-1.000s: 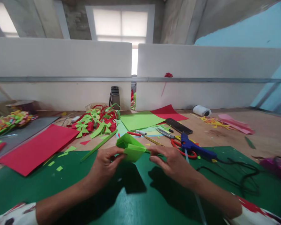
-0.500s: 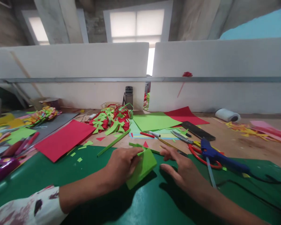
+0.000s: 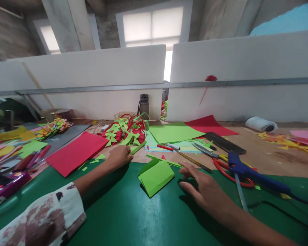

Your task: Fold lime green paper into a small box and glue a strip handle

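A folded light-green paper (image 3: 156, 176) lies by itself on the dark green mat (image 3: 133, 215), with neither hand on it. My left hand (image 3: 119, 155) has reached forward to the mat's far edge. Its fingers are curled over the near end of a long green paper strip (image 3: 139, 147). To the right of the folded paper, my right hand (image 3: 204, 186) rests on the mat, fingers stretched out and holding nothing.
A red sheet (image 3: 75, 152) lies at the left, with a heap of green and red cuttings (image 3: 123, 131) behind it. A blue glue gun (image 3: 246, 171) and red-handled scissors (image 3: 228, 172) lie to the right. Further back are a light-green sheet (image 3: 173, 131), a black ruler (image 3: 224, 141) and a bottle (image 3: 144, 102).
My left hand let go of the folded paper, which now lies flat on the mat, and moved forward-left onto the green strip. My right hand stayed on the mat.
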`<act>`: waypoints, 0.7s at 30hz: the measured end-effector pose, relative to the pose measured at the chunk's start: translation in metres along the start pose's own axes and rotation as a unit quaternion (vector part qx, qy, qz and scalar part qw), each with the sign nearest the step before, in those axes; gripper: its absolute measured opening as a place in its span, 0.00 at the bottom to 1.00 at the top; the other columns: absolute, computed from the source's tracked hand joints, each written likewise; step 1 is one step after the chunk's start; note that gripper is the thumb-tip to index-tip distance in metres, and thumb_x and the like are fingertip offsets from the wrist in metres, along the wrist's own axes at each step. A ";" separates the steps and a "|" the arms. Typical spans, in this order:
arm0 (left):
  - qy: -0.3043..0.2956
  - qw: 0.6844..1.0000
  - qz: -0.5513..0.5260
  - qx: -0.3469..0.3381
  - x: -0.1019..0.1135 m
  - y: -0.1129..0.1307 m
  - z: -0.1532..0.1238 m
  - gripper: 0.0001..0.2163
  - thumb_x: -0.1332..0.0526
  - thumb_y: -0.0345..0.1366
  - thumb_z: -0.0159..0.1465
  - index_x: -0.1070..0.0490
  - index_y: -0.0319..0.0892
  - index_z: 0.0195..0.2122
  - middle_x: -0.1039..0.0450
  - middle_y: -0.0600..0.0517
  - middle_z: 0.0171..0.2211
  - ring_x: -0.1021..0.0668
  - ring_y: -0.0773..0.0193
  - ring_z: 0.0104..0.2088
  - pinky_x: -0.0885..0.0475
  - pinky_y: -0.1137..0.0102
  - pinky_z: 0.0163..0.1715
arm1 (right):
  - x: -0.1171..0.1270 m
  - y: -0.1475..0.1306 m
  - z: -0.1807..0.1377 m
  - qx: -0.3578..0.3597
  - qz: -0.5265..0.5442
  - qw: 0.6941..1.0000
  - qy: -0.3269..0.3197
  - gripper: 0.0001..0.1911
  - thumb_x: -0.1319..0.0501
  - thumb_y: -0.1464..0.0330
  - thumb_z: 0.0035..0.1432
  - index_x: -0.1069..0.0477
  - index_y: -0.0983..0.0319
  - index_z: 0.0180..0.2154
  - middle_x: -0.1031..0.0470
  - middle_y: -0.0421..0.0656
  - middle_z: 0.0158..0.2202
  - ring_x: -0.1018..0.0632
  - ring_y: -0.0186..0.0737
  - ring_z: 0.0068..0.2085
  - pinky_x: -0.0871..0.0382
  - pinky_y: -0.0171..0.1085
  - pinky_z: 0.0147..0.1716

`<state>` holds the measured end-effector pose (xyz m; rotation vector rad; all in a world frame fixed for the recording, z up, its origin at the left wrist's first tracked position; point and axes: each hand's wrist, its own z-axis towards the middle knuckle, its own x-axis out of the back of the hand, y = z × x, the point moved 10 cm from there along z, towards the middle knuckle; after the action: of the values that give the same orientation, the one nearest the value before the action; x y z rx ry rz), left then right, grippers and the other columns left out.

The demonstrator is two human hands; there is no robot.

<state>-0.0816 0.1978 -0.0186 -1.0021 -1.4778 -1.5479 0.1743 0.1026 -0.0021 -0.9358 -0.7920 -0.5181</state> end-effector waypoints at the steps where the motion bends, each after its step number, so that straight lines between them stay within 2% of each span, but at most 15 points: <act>1: -0.013 1.000 -0.018 0.007 -0.004 -0.003 0.001 0.15 0.43 0.37 0.64 0.36 0.39 0.50 0.33 0.46 0.49 0.26 0.59 0.43 0.28 0.59 0.41 | 0.000 0.000 0.000 0.000 0.001 1.000 0.000 0.18 0.45 0.67 0.55 0.36 0.62 0.49 0.24 0.47 0.39 0.23 0.42 0.38 0.30 0.42 0.39; 4: -0.039 0.994 -0.098 0.011 -0.005 0.001 -0.001 0.14 0.43 0.37 0.64 0.34 0.38 0.48 0.32 0.46 0.47 0.26 0.58 0.43 0.28 0.60 0.40 | 0.005 -0.003 0.000 0.001 0.008 1.000 0.007 0.21 0.45 0.67 0.55 0.37 0.62 0.51 0.24 0.46 0.39 0.23 0.43 0.38 0.30 0.42 0.39; 6: -0.062 0.983 -0.172 -0.003 -0.003 0.015 -0.009 0.11 0.45 0.38 0.64 0.31 0.35 0.41 0.29 0.47 0.39 0.25 0.61 0.37 0.27 0.65 0.36 | 0.012 -0.006 0.001 -0.002 0.018 1.000 0.017 0.20 0.44 0.67 0.55 0.35 0.61 0.50 0.24 0.46 0.39 0.23 0.43 0.39 0.30 0.42 0.40; 8: -0.100 0.961 -0.257 -0.026 -0.006 0.036 -0.022 0.12 0.50 0.39 0.66 0.33 0.37 0.34 0.29 0.50 0.30 0.25 0.67 0.27 0.29 0.72 0.28 | 0.018 -0.009 0.001 -0.016 0.044 0.999 0.024 0.18 0.44 0.67 0.55 0.33 0.61 0.48 0.24 0.45 0.39 0.23 0.43 0.40 0.31 0.42 0.41; 11: -0.180 0.914 -0.361 -0.049 -0.026 0.071 -0.051 0.11 0.51 0.42 0.64 0.36 0.40 0.34 0.34 0.55 0.22 0.33 0.72 0.16 0.35 0.77 0.16 | 0.017 -0.010 0.001 -0.058 0.146 0.987 0.012 0.17 0.43 0.64 0.56 0.33 0.60 0.47 0.24 0.45 0.39 0.24 0.42 0.40 0.31 0.40 0.41; 14: -0.265 0.859 -0.435 -0.055 -0.050 0.101 -0.083 0.14 0.51 0.47 0.63 0.36 0.40 0.35 0.37 0.57 0.19 0.37 0.73 0.13 0.41 0.78 0.11 | 0.005 -0.012 0.002 -0.092 0.304 0.948 -0.024 0.21 0.40 0.61 0.55 0.35 0.62 0.49 0.25 0.44 0.37 0.24 0.40 0.38 0.31 0.38 0.37; 16: -0.335 0.783 -0.523 -0.023 -0.065 0.116 -0.103 0.13 0.48 0.45 0.63 0.35 0.39 0.35 0.36 0.56 0.18 0.37 0.74 0.12 0.42 0.80 0.10 | -0.002 -0.015 0.003 -0.104 0.382 0.918 -0.037 0.24 0.38 0.58 0.53 0.35 0.64 0.48 0.27 0.42 0.31 0.25 0.37 0.32 0.32 0.37 0.33; 18: -0.372 0.733 -0.569 -0.002 -0.073 0.125 -0.115 0.12 0.47 0.42 0.64 0.34 0.38 0.34 0.34 0.55 0.17 0.36 0.74 0.12 0.42 0.80 0.10 | -0.007 -0.018 0.004 -0.114 0.437 0.891 -0.046 0.26 0.37 0.55 0.50 0.34 0.66 0.45 0.30 0.39 0.26 0.27 0.35 0.28 0.33 0.37 0.31; 21: -0.376 0.724 -0.579 0.002 -0.075 0.128 -0.120 0.11 0.48 0.40 0.64 0.34 0.37 0.33 0.33 0.54 0.16 0.36 0.75 0.11 0.42 0.81 0.09 | -0.013 -0.019 0.006 -0.132 0.506 0.852 -0.038 0.27 0.35 0.54 0.47 0.34 0.65 0.43 0.32 0.36 0.23 0.29 0.32 0.24 0.33 0.36 0.29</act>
<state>0.0616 0.0726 -0.0382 -0.6875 -3.0849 -1.9907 0.1515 0.0989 -0.0005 -1.4778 -0.2024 0.3570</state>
